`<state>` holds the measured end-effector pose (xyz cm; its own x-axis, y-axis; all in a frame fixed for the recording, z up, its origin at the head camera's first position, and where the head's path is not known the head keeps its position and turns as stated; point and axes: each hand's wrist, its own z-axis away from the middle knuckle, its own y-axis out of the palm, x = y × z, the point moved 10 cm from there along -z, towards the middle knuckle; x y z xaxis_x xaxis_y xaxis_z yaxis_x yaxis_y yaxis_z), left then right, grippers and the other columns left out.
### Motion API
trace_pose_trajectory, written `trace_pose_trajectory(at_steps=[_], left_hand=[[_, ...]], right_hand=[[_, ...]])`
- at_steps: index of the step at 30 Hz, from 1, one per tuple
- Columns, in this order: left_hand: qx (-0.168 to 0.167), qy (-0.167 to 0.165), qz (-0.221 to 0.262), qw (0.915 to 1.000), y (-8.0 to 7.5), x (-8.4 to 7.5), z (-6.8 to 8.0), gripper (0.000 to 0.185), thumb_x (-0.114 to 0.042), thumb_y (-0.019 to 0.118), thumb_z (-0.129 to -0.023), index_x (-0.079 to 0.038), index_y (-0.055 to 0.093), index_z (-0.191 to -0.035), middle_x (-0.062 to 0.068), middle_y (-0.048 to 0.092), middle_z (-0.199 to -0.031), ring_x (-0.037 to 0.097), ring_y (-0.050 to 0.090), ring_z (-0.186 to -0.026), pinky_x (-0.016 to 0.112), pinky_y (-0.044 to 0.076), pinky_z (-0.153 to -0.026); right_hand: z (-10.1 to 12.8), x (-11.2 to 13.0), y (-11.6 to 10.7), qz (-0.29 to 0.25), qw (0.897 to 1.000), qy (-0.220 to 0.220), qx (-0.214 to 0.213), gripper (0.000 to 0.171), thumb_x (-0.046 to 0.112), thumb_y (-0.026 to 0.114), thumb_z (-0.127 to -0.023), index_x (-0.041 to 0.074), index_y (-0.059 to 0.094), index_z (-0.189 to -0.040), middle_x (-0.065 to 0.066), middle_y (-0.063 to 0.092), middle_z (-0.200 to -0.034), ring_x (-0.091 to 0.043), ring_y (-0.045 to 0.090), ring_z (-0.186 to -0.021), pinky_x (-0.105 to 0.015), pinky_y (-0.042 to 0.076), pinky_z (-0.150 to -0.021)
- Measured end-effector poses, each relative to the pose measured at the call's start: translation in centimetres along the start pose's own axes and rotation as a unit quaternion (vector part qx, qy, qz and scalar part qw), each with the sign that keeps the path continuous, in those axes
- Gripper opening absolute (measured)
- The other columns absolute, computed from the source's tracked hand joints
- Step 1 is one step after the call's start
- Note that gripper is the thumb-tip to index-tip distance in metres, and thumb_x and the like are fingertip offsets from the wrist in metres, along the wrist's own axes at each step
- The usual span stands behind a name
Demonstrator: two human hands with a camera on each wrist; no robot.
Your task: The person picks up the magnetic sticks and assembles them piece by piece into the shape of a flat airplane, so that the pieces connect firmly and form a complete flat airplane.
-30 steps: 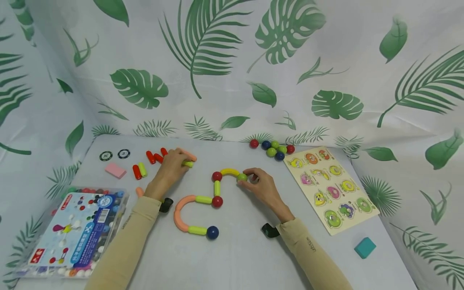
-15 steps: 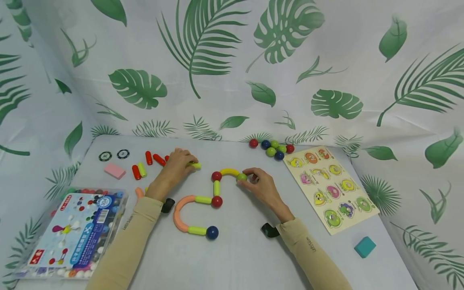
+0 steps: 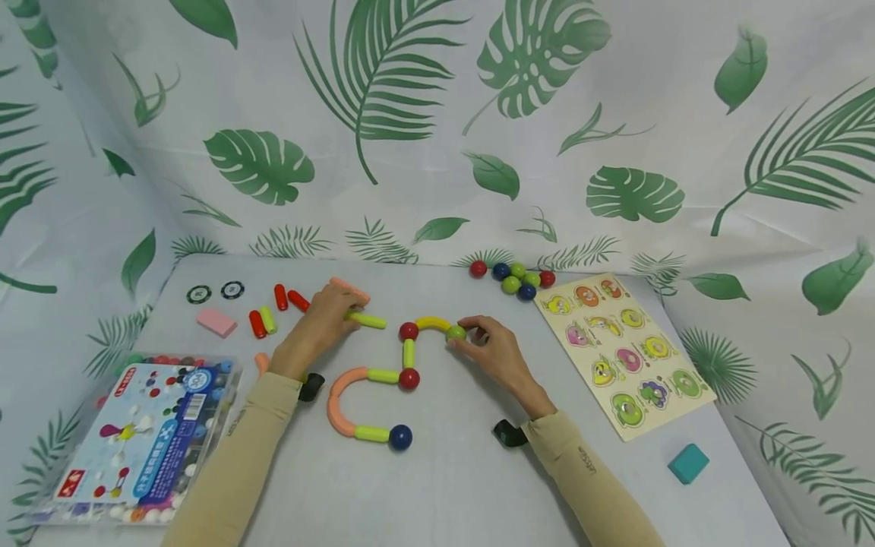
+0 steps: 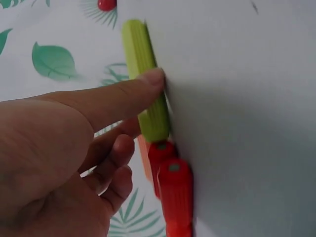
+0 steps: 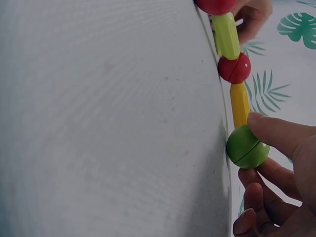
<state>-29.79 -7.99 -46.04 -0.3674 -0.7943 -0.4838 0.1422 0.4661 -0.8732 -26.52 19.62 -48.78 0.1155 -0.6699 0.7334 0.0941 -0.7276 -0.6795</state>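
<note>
My left hand (image 3: 320, 323) pinches a light-green stick (image 3: 371, 321) at the table's back left, thumb across it in the left wrist view; the stick's far end points right, toward a red ball (image 3: 409, 331). With thumb and fingertips my right hand (image 3: 497, 353) holds a green ball (image 5: 242, 148) at the end of a curved yellow stick (image 3: 431, 323). That stick joins the red ball. From there a chain runs through a green stick (image 3: 409, 354), a lower red ball (image 3: 409, 379), another green stick (image 3: 383, 376) and a pink arc (image 3: 336, 414) to a blue ball (image 3: 400, 437).
Red sticks (image 3: 281, 297) and a pink stick (image 3: 350, 289) lie near my left hand. A plastic box of parts (image 3: 130, 441) stands at left. Several loose balls (image 3: 510, 285) sit at the back, beside a fruit puzzle board (image 3: 622, 357). A teal block (image 3: 689, 464) is at right.
The green stick in my left hand has shifted right, and more of its length shows past the fingers. The left hand moved right, then back a little. My right hand has stayed still.
</note>
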Motion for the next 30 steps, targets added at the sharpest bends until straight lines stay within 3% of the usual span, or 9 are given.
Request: trace_pose_trajectory(at_steps=[5, 16, 25, 30], left_hand=[[0.004, -0.025, -0.013, 0.9996, -0.4, 1.0, 0.3, 0.032, -0.008, 0.076, -0.09, -0.002, 0.071, -0.122, 0.015, 0.07, -0.119, 0.032, 0.055, -0.107, 0.048, 0.045, -0.098], [0.013, -0.035, 0.003, 0.9993, -0.5, 1.6, 0.6, 0.027, -0.013, 0.075, -0.092, -0.005, 0.074, -0.118, 0.012, 0.072, -0.108, 0.03, 0.055, -0.1, 0.046, 0.044, -0.092], [0.005, -0.008, 0.026, 0.9996, -0.7, 0.8, 0.6, 0.03, -0.012, 0.073, -0.093, -0.005, 0.073, -0.122, 0.013, 0.073, -0.118, 0.032, 0.058, -0.107, 0.051, 0.044, -0.099], [0.004, 0.016, 0.04, 0.999, -0.7, -0.7, 0.5, 0.028, -0.011, 0.073, -0.093, -0.005, 0.073, -0.12, 0.012, 0.072, -0.113, 0.031, 0.06, -0.106, 0.052, 0.043, -0.098]], right_hand=[[0.0, 0.1, -0.2, 0.002, 1.0, -0.005, 0.001, 0.043, 0.036, 0.08, -0.088, 0.016, 0.069, -0.124, -0.001, 0.069, -0.115, -0.019, 0.057, -0.096, -0.033, 0.047, -0.082], [0.0, -0.1, -0.3, -0.005, 1.0, -0.012, 0.003, 0.042, 0.037, 0.079, -0.089, 0.015, 0.069, -0.124, -0.001, 0.069, -0.115, -0.02, 0.057, -0.096, -0.033, 0.048, -0.081], [0.1, -0.1, -0.3, -0.001, 1.0, -0.015, -0.002, 0.042, 0.038, 0.079, -0.088, 0.016, 0.069, -0.123, 0.0, 0.069, -0.113, -0.018, 0.058, -0.095, -0.032, 0.048, -0.08], [0.2, 0.2, -0.6, -0.003, 1.0, -0.022, -0.007, 0.042, 0.037, 0.079, -0.089, 0.014, 0.07, -0.122, -0.001, 0.07, -0.113, -0.018, 0.059, -0.095, -0.032, 0.049, -0.08]])
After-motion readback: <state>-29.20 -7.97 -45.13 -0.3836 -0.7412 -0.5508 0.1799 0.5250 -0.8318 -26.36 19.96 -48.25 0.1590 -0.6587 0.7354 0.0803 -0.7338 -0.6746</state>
